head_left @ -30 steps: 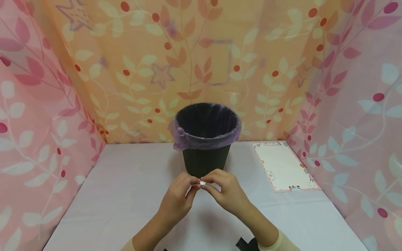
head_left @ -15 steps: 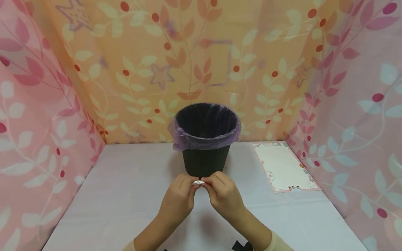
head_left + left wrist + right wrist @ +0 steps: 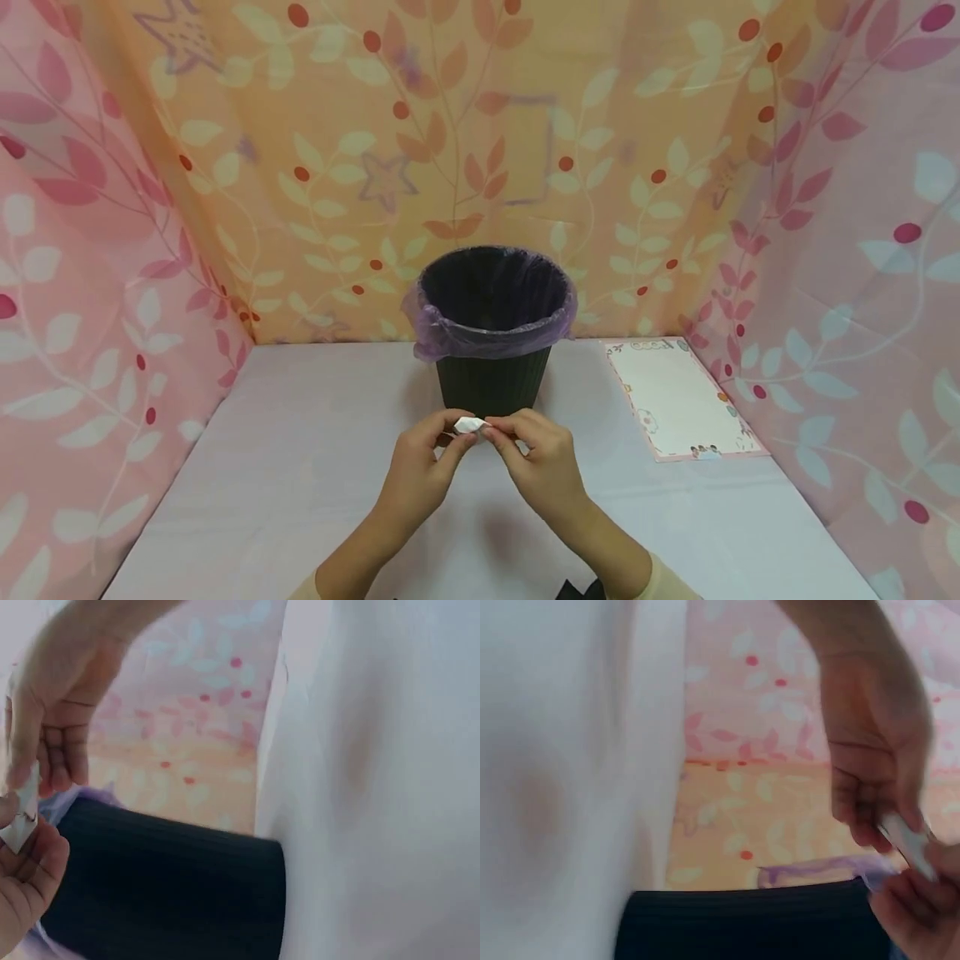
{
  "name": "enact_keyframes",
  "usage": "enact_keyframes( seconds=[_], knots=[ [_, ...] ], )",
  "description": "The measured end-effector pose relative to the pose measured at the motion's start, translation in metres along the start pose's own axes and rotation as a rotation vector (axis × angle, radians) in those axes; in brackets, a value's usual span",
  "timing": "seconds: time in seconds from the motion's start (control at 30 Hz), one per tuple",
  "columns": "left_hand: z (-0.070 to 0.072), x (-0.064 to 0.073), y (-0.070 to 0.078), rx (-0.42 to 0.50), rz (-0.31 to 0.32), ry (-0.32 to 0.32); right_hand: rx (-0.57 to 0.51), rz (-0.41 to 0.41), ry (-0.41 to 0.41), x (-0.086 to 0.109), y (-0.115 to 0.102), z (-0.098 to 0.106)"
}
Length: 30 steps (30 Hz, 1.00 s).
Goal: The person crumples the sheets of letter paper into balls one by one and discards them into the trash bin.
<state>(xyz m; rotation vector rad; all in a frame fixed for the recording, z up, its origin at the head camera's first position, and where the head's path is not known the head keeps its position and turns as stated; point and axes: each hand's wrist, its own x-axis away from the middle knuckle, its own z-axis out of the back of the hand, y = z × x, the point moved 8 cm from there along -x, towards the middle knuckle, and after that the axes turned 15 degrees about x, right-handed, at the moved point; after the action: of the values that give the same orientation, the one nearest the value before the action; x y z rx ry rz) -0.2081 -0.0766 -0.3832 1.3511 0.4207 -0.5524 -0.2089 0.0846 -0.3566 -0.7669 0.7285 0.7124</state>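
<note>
A small folded piece of white paper (image 3: pixel 470 425) is held between both hands, in front of the bin and above the table. My left hand (image 3: pixel 420 467) pinches its left side between thumb and fingers. On the other side, the thumb and fingertips of my right hand (image 3: pixel 538 462) grip the right end. The left wrist view shows the paper (image 3: pixel 26 814) with a pointed corner and a crease, the left hand (image 3: pixel 26 892) below it and the right hand (image 3: pixel 71 697) above. Blurred in the right wrist view, the paper (image 3: pixel 910 844) sits between the fingertips of both hands.
A dark ribbed waste bin (image 3: pixel 491 379) with a purple bag liner (image 3: pixel 495 340) over its rim stands just beyond the hands. At the right lies a white sheet with a decorated border (image 3: pixel 686 400). A black object (image 3: pixel 581 590) shows by the right forearm. Patterned curtains (image 3: pixel 465 167) surround the table (image 3: pixel 300 467).
The paper has been turned and rises slightly, showing more of its white surface. The left thumb and fingers have spread apart around it, while the right fingers have shifted to its end.
</note>
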Motion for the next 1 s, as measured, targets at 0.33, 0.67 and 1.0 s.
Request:
enact_keyframes(
  seconds=[0.33, 0.67, 1.0],
  knots=[
    [0.003, -0.003, -0.007, 0.325, 0.237, -0.287, -0.628, -0.037, -0.583, -0.002, 0.011, -0.009],
    [0.005, 0.002, -0.012, 0.294, 0.24, -0.133, -0.54, -0.019, -0.444, 0.001, 0.012, -0.02],
    [0.01, -0.001, 0.009, 0.218, -0.06, -0.004, -0.395, 0.051, -0.195, 0.0, 0.009, -0.015]
  ],
)
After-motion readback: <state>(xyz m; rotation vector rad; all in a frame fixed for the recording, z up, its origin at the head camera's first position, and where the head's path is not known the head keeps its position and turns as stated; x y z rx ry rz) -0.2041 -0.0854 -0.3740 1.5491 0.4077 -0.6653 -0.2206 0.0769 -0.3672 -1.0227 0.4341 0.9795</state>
